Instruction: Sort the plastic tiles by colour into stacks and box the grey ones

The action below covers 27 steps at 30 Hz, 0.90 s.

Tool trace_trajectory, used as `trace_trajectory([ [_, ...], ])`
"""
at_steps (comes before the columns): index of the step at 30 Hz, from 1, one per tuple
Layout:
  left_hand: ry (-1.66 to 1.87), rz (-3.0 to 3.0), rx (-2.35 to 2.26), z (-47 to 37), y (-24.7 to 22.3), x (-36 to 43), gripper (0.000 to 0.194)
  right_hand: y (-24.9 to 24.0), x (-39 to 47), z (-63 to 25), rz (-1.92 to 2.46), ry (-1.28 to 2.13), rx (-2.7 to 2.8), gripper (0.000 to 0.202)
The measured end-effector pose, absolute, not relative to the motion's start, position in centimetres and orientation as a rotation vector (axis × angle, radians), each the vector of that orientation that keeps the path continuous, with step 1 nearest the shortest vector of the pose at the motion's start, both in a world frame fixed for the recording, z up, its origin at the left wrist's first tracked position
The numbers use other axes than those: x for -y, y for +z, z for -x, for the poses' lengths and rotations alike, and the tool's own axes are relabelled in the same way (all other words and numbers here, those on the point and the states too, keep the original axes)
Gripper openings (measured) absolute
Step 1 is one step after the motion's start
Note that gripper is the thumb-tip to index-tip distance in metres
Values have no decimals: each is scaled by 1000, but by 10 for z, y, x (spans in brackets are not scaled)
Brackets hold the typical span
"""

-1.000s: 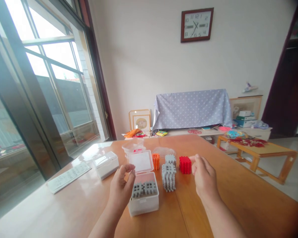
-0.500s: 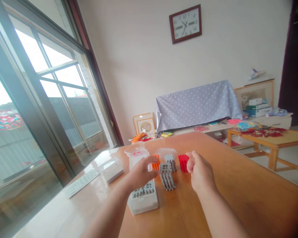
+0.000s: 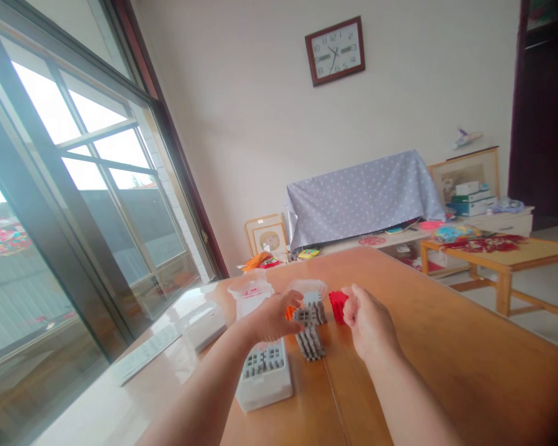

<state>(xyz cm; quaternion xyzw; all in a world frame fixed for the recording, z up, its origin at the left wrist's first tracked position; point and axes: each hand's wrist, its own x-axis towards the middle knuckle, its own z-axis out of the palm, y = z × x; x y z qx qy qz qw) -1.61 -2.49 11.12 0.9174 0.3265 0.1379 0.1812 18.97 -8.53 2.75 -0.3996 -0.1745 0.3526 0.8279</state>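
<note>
My left hand (image 3: 272, 317) hovers over the white box, its thumb and fingers apart at the left side of a leaning stack of grey notched tiles (image 3: 310, 342). Behind its fingertips, orange tiles (image 3: 289, 312) are partly hidden. Closed fingers form my right hand (image 3: 369, 322), just right of a stack of red notched tiles (image 3: 337, 306); whatever is inside the fingers is hidden. Between the hands, light blue-grey tiles (image 3: 314, 299) stand behind the grey stack. Grey window-like pieces (image 3: 263, 359) fill the white box (image 3: 266, 394) below my left hand.
A clear plastic container (image 3: 309, 286) lies behind the tiles. Left of the box are a white lid or case (image 3: 203, 325) and a printed sheet (image 3: 144, 354). The wooden table (image 3: 432, 347) extends right, with a low wooden table (image 3: 502, 253) beyond.
The view has shifted slightly, sliding the room left. My left hand has come a little closer to the grey stack, covering more orange tiles. My right hand stays closed beside the red stack.
</note>
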Motion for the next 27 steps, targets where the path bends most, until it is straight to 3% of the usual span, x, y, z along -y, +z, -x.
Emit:
trace_trajectory([
  [8,513,-2584,-914,18,102,22,52,33,92,-187,860,724,416,32],
  [15,681,-2569,-907,56,114,37,30,33,93,-188,881,692,450,31],
  [20,619,-2522,-1128,96,107,51,24,31,92,-188,889,697,454,28],
  [27,362,-2553,-1238,111,77,52,29,28,89,-191,883,704,453,29],
])
